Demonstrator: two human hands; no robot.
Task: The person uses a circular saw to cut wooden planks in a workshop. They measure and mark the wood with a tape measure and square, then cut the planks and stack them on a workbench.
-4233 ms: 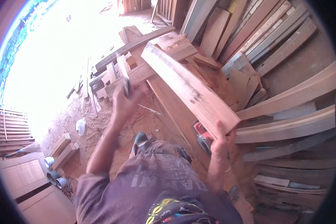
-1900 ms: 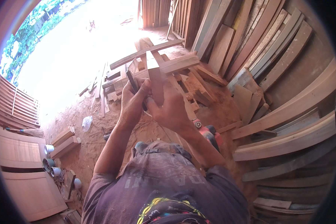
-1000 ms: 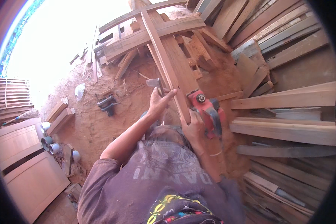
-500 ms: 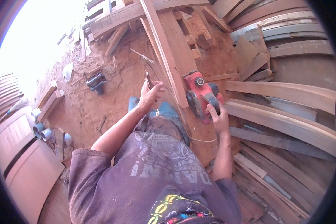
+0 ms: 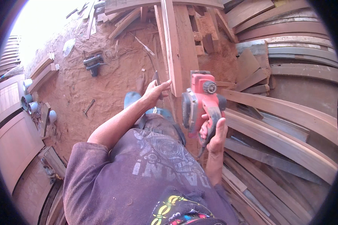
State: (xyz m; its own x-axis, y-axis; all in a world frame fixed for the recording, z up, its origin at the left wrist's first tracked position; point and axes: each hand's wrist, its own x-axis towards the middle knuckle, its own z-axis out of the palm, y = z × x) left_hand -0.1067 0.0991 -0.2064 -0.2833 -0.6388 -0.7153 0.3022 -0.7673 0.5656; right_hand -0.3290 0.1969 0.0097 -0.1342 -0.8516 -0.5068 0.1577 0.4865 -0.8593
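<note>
A red and black electric planer (image 5: 202, 97) is gripped by its rear handle in my right hand (image 5: 214, 135), beside the near end of the lumber. My left hand (image 5: 156, 93) is closed around a slim dark object (image 5: 156, 77) that sticks up past the fingers; its kind is hard to make out. The left fingertips reach the near end of a squared wooden beam (image 5: 171, 48), touching or almost touching it. That beam lies lengthwise on a wider plank (image 5: 186, 41) stretching away from me.
Stacked boards (image 5: 281, 127) crowd the right side. On the sandy floor to the left lie a dark power tool (image 5: 93, 63), a hammer (image 5: 88, 107) and a plastic bag (image 5: 68, 47). Paint cans (image 5: 27, 101) and wooden panels (image 5: 17, 150) stand at far left. A crosswise beam (image 5: 131, 5) spans the top.
My right hand has raised the planer and brought it nearer to me. My left hand has shifted slightly right, toward the beam's end. The view has turned a little.
</note>
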